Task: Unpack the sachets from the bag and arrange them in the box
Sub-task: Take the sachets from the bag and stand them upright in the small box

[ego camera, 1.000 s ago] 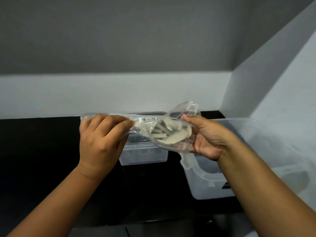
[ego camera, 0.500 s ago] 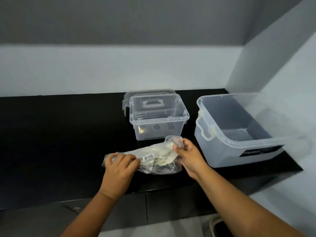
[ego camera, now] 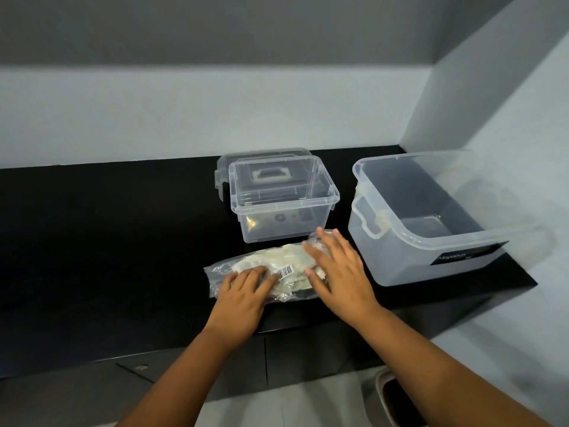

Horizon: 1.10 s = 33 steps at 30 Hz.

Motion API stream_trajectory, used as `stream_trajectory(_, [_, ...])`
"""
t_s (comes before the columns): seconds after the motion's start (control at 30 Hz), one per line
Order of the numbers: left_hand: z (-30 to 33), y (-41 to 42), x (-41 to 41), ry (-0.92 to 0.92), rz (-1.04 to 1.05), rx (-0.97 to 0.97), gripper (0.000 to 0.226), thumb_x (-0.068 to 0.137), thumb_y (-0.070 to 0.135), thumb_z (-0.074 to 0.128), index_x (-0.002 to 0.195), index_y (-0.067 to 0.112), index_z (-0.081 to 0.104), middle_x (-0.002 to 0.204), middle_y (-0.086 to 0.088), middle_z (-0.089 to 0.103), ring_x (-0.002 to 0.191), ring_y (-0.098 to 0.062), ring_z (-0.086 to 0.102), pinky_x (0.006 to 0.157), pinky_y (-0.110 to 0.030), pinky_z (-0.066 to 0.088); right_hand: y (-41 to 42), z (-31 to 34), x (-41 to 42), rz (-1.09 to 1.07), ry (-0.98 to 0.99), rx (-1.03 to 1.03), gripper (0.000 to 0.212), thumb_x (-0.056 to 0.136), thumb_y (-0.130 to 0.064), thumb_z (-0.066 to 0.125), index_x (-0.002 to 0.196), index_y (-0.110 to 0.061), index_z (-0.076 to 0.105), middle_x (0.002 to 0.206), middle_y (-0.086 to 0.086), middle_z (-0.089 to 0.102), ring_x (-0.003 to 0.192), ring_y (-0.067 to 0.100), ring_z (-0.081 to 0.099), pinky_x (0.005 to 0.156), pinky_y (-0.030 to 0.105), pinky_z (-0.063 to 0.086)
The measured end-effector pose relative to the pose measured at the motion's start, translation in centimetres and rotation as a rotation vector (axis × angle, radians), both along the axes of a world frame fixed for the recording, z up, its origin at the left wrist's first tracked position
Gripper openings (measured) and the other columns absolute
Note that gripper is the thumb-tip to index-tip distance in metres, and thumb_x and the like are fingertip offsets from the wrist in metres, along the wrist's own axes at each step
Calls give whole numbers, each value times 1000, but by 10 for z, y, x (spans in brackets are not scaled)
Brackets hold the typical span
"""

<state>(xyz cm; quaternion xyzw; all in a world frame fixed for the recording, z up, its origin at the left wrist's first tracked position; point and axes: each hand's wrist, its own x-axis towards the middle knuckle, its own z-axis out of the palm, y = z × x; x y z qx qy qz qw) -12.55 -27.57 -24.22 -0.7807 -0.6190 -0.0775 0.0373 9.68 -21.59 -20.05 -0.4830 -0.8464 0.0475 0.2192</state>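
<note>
A clear plastic bag (ego camera: 271, 263) with a barcode sticker lies flat on the black counter (ego camera: 107, 241), holding several pale sachets (ego camera: 289, 257). My left hand (ego camera: 243, 298) rests on the bag's left half, fingers spread over it. My right hand (ego camera: 337, 272) lies flat and open on the bag's right end. Just behind the bag stands a small clear box (ego camera: 281, 200) with no lid on it; its lid (ego camera: 264, 157) with a handle lies behind it.
A bigger clear tub (ego camera: 428, 223) stands to the right, near the wall corner. White walls close the counter at the back and right. A bin (ego camera: 391, 399) shows on the floor below the counter's front edge.
The bag came down from chest height onto the counter in front of the small box. Both hands let go their pinch and now lie flat on it.
</note>
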Motion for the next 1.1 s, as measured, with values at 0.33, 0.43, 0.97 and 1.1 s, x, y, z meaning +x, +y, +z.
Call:
stream_trajectory(0.33, [24, 11, 2, -87, -75, -31, 66, 86, 72, 30, 134, 31, 48, 138, 3, 45, 130, -17, 39, 112, -44, 27, -3, 2, 8, -117, -180, -238, 41, 97, -52, 40, 135, -43, 49, 151, -3, 34, 136, 23, 31, 115, 44, 22])
stream_trajectory(0.43, [52, 22, 25, -283, -51, 27, 62, 89, 69, 27, 127, 28, 54, 132, 6, 49, 124, -14, 42, 104, -34, 34, -8, 37, 10, -128, -91, -222, 38, 96, -47, 46, 131, -37, 56, 143, -2, 39, 125, 21, 43, 105, 37, 38])
stream_trajectory(0.97, [153, 123, 193, -1379, 293, -289, 39, 89, 27, 66, 110, 9, 39, 80, -6, 57, 40, -16, 59, 40, -24, 50, 44, 107, 219, -672, 70, 119, 36, 92, -49, 52, 113, -26, 70, 124, 6, 59, 116, 31, 48, 94, 40, 38])
stream_trajectory(1.1, [149, 149, 201, -1350, 369, -248, 38, 87, 26, 68, 112, 12, 43, 86, -11, 61, 41, -12, 61, 42, -24, 51, 73, 88, 230, -541, 91, 169, 51, 93, -54, 33, 89, -24, 75, 97, -2, 71, 100, 26, 59, 95, 39, 35])
